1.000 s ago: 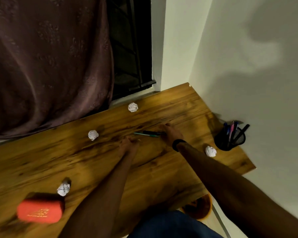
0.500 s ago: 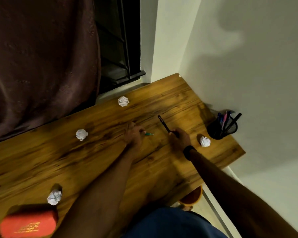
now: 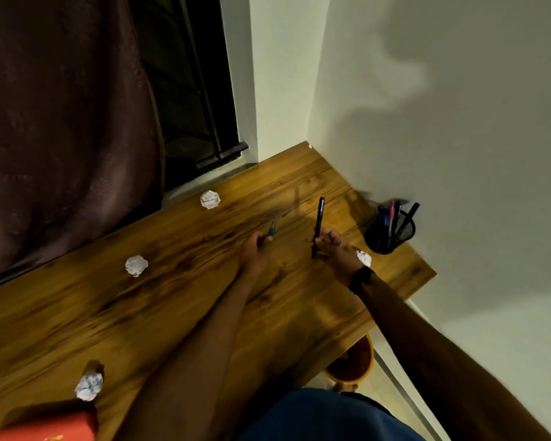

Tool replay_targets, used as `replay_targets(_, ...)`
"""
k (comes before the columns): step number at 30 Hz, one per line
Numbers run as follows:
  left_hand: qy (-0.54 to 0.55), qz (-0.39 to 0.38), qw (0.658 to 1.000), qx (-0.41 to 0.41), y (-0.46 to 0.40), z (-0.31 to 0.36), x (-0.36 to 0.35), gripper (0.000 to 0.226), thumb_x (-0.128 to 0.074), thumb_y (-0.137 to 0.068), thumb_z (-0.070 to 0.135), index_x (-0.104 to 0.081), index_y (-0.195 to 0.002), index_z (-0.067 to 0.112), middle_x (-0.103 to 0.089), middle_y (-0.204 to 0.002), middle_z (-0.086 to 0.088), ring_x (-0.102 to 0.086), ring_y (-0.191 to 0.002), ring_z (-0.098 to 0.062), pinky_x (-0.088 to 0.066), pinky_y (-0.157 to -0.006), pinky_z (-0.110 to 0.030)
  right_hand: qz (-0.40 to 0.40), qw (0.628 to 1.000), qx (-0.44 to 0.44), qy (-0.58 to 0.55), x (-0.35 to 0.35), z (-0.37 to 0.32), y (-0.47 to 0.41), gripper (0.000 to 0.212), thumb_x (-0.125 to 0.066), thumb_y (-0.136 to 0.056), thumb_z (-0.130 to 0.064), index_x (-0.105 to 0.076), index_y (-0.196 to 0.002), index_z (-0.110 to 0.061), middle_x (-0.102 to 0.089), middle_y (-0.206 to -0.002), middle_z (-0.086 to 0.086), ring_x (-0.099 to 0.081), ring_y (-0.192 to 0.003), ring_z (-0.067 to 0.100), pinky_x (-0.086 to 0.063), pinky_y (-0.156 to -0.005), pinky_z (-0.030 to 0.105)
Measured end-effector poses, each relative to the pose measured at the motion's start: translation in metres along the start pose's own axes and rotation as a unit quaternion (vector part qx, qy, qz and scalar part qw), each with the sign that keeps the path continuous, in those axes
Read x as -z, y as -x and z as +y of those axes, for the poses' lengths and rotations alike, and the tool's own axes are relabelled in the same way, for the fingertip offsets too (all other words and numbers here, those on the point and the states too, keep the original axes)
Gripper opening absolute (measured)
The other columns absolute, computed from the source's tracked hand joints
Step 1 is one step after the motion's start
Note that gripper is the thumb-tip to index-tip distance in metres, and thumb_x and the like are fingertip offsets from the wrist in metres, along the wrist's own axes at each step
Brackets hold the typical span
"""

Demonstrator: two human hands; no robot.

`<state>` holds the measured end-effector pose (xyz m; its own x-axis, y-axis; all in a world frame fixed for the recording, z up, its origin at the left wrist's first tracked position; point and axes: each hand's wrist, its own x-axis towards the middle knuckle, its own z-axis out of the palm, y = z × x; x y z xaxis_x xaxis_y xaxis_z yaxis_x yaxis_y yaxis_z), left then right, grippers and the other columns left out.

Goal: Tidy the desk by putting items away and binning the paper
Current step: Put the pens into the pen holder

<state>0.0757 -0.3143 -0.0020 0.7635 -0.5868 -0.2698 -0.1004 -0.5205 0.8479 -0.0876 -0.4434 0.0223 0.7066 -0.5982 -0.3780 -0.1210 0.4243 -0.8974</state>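
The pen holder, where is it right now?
In the head view, the black mesh pen holder stands at the desk's far right edge against the wall, just beyond the right hand.

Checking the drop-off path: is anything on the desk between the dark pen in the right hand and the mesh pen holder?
Nothing visible blocks it. The right hand holds the dark pen upright; the pen holder stands just right. A paper ball lies below that path.
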Motion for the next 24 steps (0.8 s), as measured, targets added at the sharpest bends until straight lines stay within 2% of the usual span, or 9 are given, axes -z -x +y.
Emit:
replay_targets(2,0.06,-0.023,0.998,-0.004,0.001,0.022,-0.012,0.029,-0.051,-0.098,0.03,-0.059,-0.114,0.007,-0.063,-0.1,-0.006,-0.058,-0.089,-0.017,-0.042,-0.061,-0.025,-0.003,1.0,0.023,0.002,0.006,-0.014,0.003,0.022,-0.054,-0.095,-0.002,-0.059,-0.105,-0.02,-0.071,-0.094,0.0,-0.064,-0.078,0.013,-0.052,-0.071,0.032)
replay_targets(5,0.12,-0.05,0.991,-0.016,0.002,0.048,-0.034,0.022,-0.051,-0.098,0.025,-0.061,-0.11,0.009,-0.063,-0.093,-0.001,-0.059,-0.085,-0.015,-0.045,-0.061,-0.021,-0.005,0.998,0.054,0.011,0.02,-0.034,0.01,0.033,-0.054,-0.094,-0.002,-0.056,-0.119,-0.023,-0.069,-0.088,-0.001,-0.065,-0.084,0.014,-0.055,-0.072,0.031)
replay_targets(7,0.156,-0.066,0.985,-0.02,0.001,0.064,-0.048,0.013,-0.053,-0.097,0.019,-0.061,-0.105,0.013,-0.063,-0.087,0.002,-0.06,-0.082,-0.013,-0.048,-0.062,-0.02,0.014,0.997,0.066,0.022,0.03,-0.046,0.014,0.032,-0.052,-0.096,-0.003,-0.056,-0.121,-0.022,-0.067,-0.089,0.001,-0.064,-0.084,0.016,-0.054,-0.072,0.031)
replay_targets(9,0.179,-0.091,0.979,-0.015,0.0,0.083,-0.062,0.01,-0.053,-0.097,0.013,-0.059,-0.105,0.014,-0.063,-0.085,0.004,-0.061,-0.08,-0.012,-0.05,-0.061,-0.018,0.053,0.994,0.085,0.034,0.044,-0.056,0.02,0.022,-0.048,-0.1,-0.01,-0.056,-0.119,-0.018,-0.065,-0.088,0.004,-0.062,-0.08,0.02,-0.051,-0.067,0.031)
replay_targets(13,0.188,-0.138,0.972,-0.03,0.0,0.118,-0.092,0.015,-0.056,-0.094,0.006,-0.058,-0.108,0.009,-0.065,-0.091,-0.001,-0.061,-0.088,-0.017,-0.05,-0.064,-0.022,0.155,0.976,0.142,0.049,0.08,-0.073,0.029,0.009,-0.05,-0.1,-0.018,-0.056,-0.097,-0.011,-0.06,-0.077,0.003,-0.062,-0.074,0.025,-0.053,-0.063,0.031)
replay_targets(15,0.186,-0.153,0.97,-0.037,0.004,0.136,-0.107,0.023,-0.057,-0.093,0.006,-0.058,-0.116,0.008,-0.066,-0.102,-0.004,-0.062,-0.091,-0.015,-0.053,-0.068,-0.022,0.207,0.964,0.156,0.064,0.1,-0.077,0.032,0.014,-0.053,-0.099,-0.019,-0.056,-0.098,-0.005,-0.063,-0.083,0.006,-0.064,-0.075,0.023,-0.054,-0.068,0.037)
replay_targets(17,0.189,-0.16,0.968,-0.046,0.005,0.153,-0.119,0.03,-0.059,-0.092,0.006,-0.056,-0.121,0.009,-0.065,-0.105,-0.002,-0.063,-0.093,-0.014,-0.054,-0.071,-0.021,0.261,0.944,0.17,0.112,0.116,-0.079,0.035,0.015,-0.057,-0.097,-0.022,-0.058,-0.101,-0.008,-0.065,-0.088,0.004,-0.063,-0.079,0.021,-0.055,-0.074,0.041)
replay_targets(21,0.19,-0.146,0.967,-0.085,0.003,0.186,-0.146,0.029,-0.061,-0.09,0.002,-0.056,-0.116,0.013,-0.064,-0.096,-0.001,-0.062,-0.089,-0.014,-0.055,-0.073,-0.025,0.362,0.889,0.212,0.184,0.137,-0.087,0.044,0.013,-0.061,-0.093,-0.02,-0.056,-0.104,-0.013,-0.061,-0.085,-0.001,-0.057,-0.074,0.006,-0.052,-0.07,0.021)
replay_targets(24,0.172,-0.149,0.966,-0.119,0.004,0.199,-0.162,0.025,-0.061,-0.09,0.002,-0.054,-0.11,0.016,-0.062,-0.095,-0.002,-0.062,-0.088,-0.013,-0.056,-0.073,-0.025,0.36,0.882,0.221,0.21,0.143,-0.087,0.045,0.014,-0.062,-0.093,-0.018,-0.055,-0.105,-0.014,-0.06,-0.083,-0.004,-0.056,-0.071,0.0,-0.048,-0.066,0.012)
